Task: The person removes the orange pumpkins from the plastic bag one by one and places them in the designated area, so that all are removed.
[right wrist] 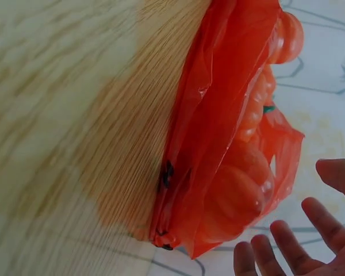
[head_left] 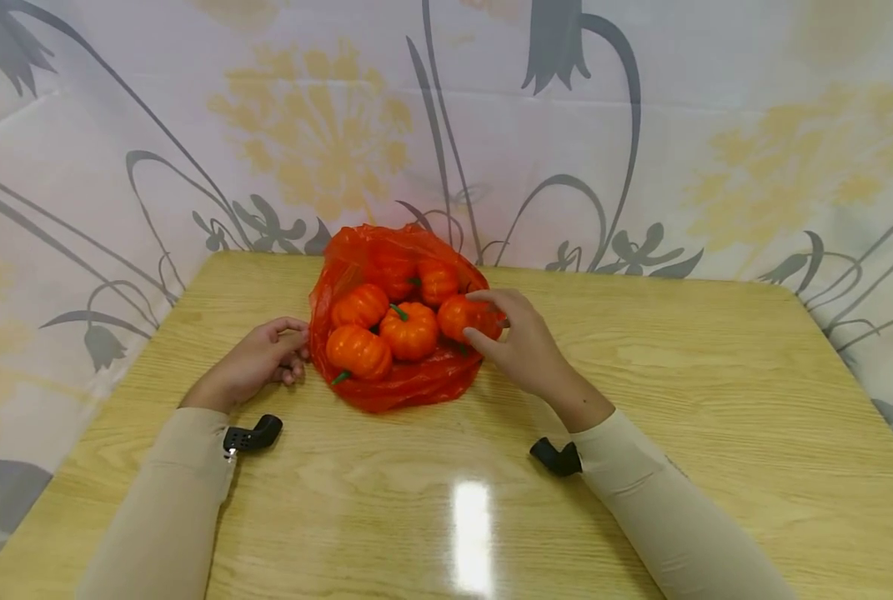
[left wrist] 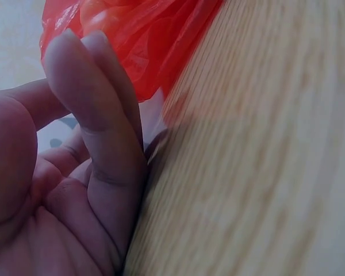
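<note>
A red plastic bag (head_left: 408, 392) stands wide-mouthed on the table, with several small orange pumpkins (head_left: 408, 331) with green stems inside. My left hand (head_left: 266, 358) is at the bag's left edge, thumb and forefinger together on the thin plastic; in the left wrist view its other fingers (left wrist: 98, 103) curl upward in front of the bag. Over the bag's right side, my right hand (head_left: 517, 337) has thumb and fingers spread around the rightmost pumpkin (head_left: 457, 317). In the right wrist view those fingers (right wrist: 287, 247) stand apart from the pumpkin (right wrist: 230, 201), holding nothing.
The bag sits toward the back of a light wooden table (head_left: 679, 375). Just behind the table hangs a pale cloth (head_left: 491, 150) with grey and yellow plant prints. Black camera mounts (head_left: 254, 435) stick out from both wrists.
</note>
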Tool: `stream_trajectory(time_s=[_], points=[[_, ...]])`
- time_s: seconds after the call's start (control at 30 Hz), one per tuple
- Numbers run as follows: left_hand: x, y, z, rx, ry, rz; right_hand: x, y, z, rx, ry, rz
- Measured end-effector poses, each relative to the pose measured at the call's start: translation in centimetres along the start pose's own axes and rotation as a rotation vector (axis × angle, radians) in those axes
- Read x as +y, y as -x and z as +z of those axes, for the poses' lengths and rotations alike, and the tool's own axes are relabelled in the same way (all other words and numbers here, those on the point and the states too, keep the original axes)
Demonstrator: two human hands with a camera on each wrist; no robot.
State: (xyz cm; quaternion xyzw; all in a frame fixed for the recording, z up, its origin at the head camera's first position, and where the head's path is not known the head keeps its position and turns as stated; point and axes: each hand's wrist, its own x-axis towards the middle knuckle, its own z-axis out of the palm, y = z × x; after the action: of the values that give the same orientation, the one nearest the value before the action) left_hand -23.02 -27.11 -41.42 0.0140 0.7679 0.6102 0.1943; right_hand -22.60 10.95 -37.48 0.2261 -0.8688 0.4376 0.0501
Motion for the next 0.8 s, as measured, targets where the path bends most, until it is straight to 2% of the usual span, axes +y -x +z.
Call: stream_trajectory(time_s=[0.2,0.37,0.53,0.8], points=[[0.1,0.0,0.1,0.0,-0.021,-0.013,0.6,0.2,-0.3,-0.028,0.044,0.003],[0.2,0.0,0.0,0.003,-0.024,-0.01,1.2,0.1,-0.4,-0.11,0.09,-0.002],[0.2,0.0,0.0,-0.002,-0.039,-0.019,1.7,0.1,-0.2,-0.19,0.084,-0.003],[0.3,0.0,0.0,-0.001,-0.048,-0.017,2.0,0.2,0.0,-0.18,0.072,0.004]])
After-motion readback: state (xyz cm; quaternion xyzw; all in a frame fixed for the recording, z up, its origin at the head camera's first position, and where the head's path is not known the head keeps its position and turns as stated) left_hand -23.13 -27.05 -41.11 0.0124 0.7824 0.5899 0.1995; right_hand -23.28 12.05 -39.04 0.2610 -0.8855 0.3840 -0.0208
